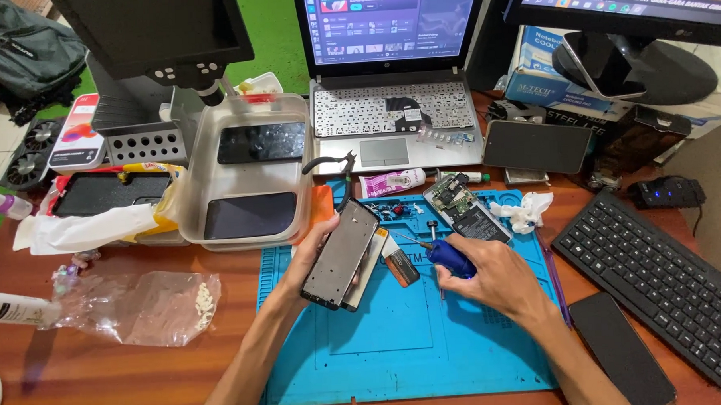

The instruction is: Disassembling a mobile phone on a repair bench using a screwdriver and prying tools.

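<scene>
I sit at a wooden tabletop (103, 379) crowded with repair gear, and my work lies on a blue mat (397, 337) in front of me. Behind the mat stands an open laptop (392, 89), and to the right a black keyboard (659, 280). To the left is a clear plastic tub (196, 192) with two dark phones in it. My left hand (318, 248) holds a phone frame (340, 255) tilted up off the mat, fingers wrapped around its left edge, its long axis running from near-left to far-right. My right hand (491, 278) sits just right of it, fingers pinching a blue-handled screwdriver (450, 257) whose tip points left toward the frame, so the right hand is nearer the tool and the left nearer the frame. Beyond them on the mat lies an opened phone (466, 211) with its board bare. A white tube with a pink label (392, 181) lies at the mat's far edge, and blue and white boxes (535, 69) stand far right under a monitor.
</scene>
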